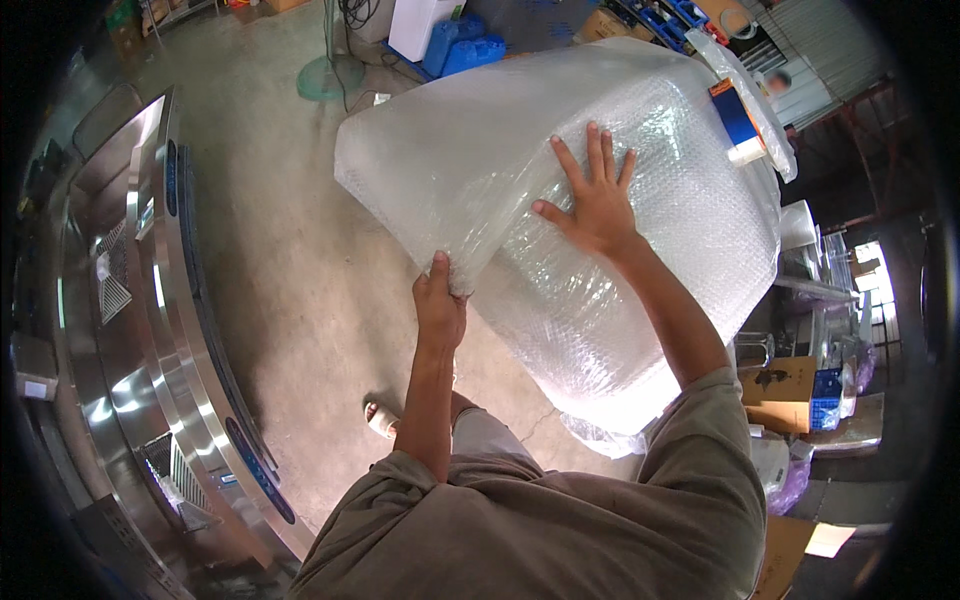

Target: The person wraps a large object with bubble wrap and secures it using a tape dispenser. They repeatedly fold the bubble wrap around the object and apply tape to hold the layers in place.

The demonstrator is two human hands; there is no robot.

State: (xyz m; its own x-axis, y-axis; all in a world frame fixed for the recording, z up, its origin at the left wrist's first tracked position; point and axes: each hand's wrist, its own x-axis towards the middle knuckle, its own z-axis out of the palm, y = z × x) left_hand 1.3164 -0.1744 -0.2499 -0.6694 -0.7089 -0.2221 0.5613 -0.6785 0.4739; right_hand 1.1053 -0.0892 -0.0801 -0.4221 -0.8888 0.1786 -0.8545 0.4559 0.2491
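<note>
A bulky bundle covered in bubble wrap is seen ahead, right of centre. Its near-left edge is gripped between thumb and fingers by the left hand. The right hand, fingers spread, is laid on top, grasping nothing. Shiny metal units are lined up at far left.

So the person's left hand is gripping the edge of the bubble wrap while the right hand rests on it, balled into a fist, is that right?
Not quite: the right hand is spread open, not balled into a fist, as the head view shows. It does rest on the bubble wrap, and the left hand is gripping its edge.
</note>
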